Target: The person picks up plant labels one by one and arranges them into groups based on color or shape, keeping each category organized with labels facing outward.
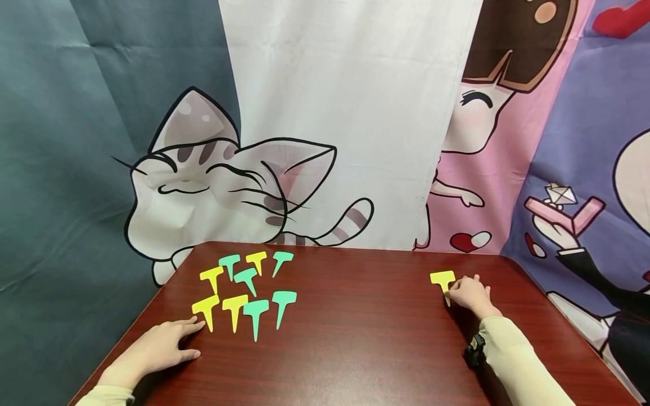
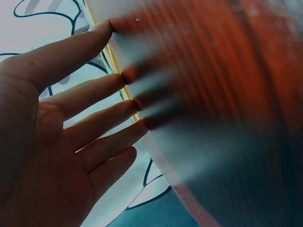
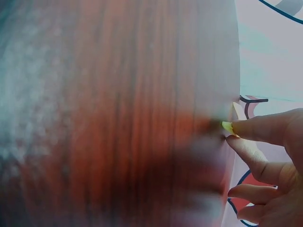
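On the right of the table, my right hand (image 1: 471, 294) pinches the stem of a yellow T-shaped plant label (image 1: 442, 278) between thumb and finger. The right wrist view shows the label's yellow tip (image 3: 227, 126) at those fingertips, close to the tabletop. My left hand (image 1: 156, 347) rests with fingers spread on the left side of the table, its fingertips (image 2: 141, 124) touching the surface. Just beyond those fingers lies another yellow plant label (image 1: 205, 308), nearest of a group to that hand. Beside it are a second yellow label (image 1: 235, 303) and a green label (image 1: 256, 308).
More green labels (image 1: 284, 298) and yellow labels (image 1: 211, 274) lie in loose rows at the left of the dark red wooden table (image 1: 355, 327). Behind the table's far edge hangs a printed cloth (image 1: 355, 113) with cartoon figures.
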Demonstrator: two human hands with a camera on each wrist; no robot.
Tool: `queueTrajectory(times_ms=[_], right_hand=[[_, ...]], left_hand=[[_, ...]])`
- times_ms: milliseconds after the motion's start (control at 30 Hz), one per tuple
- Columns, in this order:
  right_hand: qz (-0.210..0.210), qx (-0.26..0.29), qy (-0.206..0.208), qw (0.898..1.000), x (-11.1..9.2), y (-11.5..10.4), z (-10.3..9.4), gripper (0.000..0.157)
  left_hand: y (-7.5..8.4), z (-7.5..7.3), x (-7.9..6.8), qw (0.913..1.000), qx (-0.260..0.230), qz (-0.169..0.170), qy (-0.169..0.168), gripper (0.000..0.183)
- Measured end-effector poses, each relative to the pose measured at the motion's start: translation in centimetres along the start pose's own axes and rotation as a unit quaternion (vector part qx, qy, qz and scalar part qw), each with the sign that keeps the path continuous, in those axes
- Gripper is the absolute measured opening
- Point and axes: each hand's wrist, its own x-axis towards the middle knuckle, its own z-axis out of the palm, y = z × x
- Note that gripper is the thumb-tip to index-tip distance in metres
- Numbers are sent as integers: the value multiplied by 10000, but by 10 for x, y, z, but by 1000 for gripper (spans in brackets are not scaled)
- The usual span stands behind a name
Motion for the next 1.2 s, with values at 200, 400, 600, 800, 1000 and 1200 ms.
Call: queueTrajectory(times_ms=[200,400,600,800,1000,1200], right_hand=[[290,207,-183,9992,-1,1,-3,27],[247,207,-210,9993,0,4,-2,26],[145,166,-137,9997,1,6,-1,23],[17,166,98,9998,0,8,-3,21],[-322,96,534,9980,1,12,-6,20],[-1010,69,1024,9896,5,15,-3,25]], left_hand=[[0,0,0,10000,43,17,2,66],[-1,0,0,10000,61,44,4,66],[-1,0,1,10000,25,17,-28,67],[0,1,1,10000,14,-8,-6,66],[2,1,1,10000,8,-11,21,66],[0,1,1,10000,47,-46,6,66]])
